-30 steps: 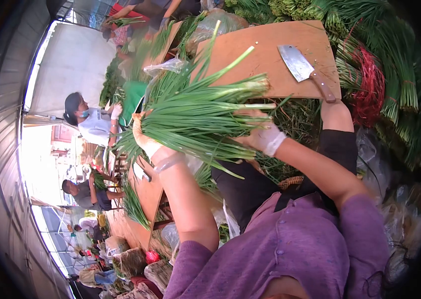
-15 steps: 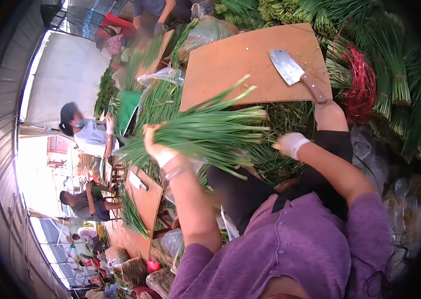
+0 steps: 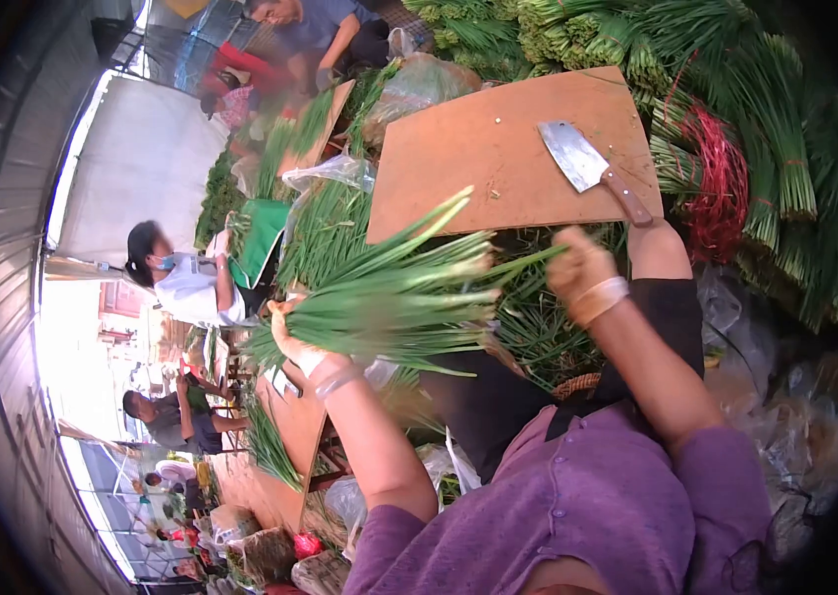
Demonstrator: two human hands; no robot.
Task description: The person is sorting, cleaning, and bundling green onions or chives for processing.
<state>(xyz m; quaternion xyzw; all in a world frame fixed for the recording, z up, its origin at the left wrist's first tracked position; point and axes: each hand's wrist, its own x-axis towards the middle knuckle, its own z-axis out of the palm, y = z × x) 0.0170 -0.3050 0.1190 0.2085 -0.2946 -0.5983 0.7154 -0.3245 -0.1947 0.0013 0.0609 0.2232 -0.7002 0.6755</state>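
My left hand (image 3: pixel 295 342) is closed around a large bunch of long green stalks (image 3: pixel 389 302), whose pale ends point to the right. Right of the bunch, my right hand (image 3: pixel 580 273) pinches the end of a thin green stalk (image 3: pixel 530 263) that stretches from the bunch; the fingers are slightly blurred. Above both hands lies a brown board (image 3: pixel 478 149), with a wooden-handled cleaver (image 3: pixel 577 159) flat on it and small scraps near its middle. Loose green leaves (image 3: pixel 548 332) lie below the board, between my knees.
Tied green bundles (image 3: pixel 785 139) and red ties (image 3: pixel 716 178) lie at the right. Plastic bags (image 3: pixel 419 94) sit beyond the board. A masked person (image 3: pixel 186 283) is at the left, another person (image 3: pixel 315 35) at the top. A second board (image 3: pixel 290 416) stands lower left.
My right hand has moved up and now pinches a stalk; before, it was lower, beside the bunch. My left hand and the bunch have shifted slightly left. The board appears a little lower in view.
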